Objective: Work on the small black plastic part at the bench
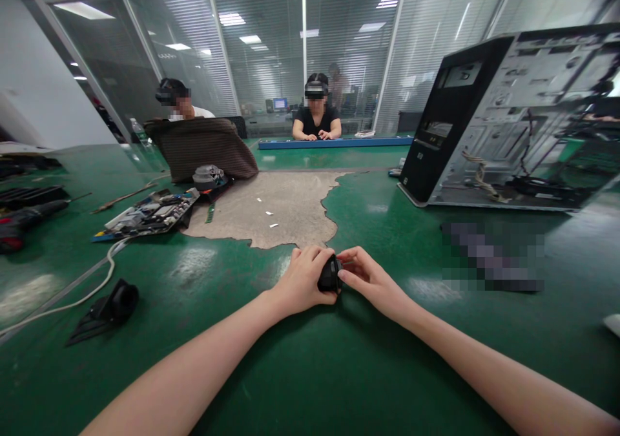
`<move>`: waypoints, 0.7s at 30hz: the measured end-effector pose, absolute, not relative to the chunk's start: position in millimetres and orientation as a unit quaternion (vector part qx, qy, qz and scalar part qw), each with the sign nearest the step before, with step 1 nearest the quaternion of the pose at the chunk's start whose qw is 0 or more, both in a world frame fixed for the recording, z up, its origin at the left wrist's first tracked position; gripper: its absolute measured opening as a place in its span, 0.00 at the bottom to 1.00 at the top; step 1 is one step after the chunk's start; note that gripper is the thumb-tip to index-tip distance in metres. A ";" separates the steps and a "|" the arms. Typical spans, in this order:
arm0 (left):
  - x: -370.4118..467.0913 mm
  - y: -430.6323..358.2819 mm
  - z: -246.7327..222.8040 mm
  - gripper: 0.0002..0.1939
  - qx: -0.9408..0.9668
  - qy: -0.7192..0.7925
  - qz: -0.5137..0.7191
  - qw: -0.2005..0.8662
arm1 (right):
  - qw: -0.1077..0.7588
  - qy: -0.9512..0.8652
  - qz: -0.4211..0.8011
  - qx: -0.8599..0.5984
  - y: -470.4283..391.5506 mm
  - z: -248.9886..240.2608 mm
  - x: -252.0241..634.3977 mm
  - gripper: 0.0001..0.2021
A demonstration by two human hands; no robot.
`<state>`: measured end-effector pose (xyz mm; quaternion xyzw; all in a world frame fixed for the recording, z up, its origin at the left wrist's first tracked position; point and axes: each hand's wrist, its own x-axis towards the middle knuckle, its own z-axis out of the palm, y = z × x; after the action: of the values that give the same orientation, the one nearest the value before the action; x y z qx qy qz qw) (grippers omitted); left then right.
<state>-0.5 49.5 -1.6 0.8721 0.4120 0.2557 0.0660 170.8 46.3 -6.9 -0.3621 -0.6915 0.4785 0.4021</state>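
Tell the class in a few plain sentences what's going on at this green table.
A bare left hand grips a small black object over the glossy green tabletop, and the right hand has its fingers at the object's other side. Exactly what the object is can't be made out. To the left lies a component-covered circuit board; to the right stands an open black-and-silver computer case. Across the table sits a person in a black top.

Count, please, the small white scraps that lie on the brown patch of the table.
3: the far scrap, the middle scrap and the near scrap, in a loose row on the brown patch.
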 end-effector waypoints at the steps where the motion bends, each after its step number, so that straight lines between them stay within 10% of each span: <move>1: -0.5 49.8 -1.9 0.28 0.872 0.412 0.256 0.065 | 0.398 -0.693 0.478 -0.364 46.3 -6.5 170.9 0.10; 21: -0.3 50.5 -1.6 0.29 0.873 0.414 0.250 0.065 | 0.388 -0.696 0.490 -0.352 45.2 -6.6 170.9 0.11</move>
<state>-0.3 50.5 -1.6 0.8731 0.4137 0.2496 0.0651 170.9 45.2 -6.6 -0.3522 -0.6961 0.4904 0.3884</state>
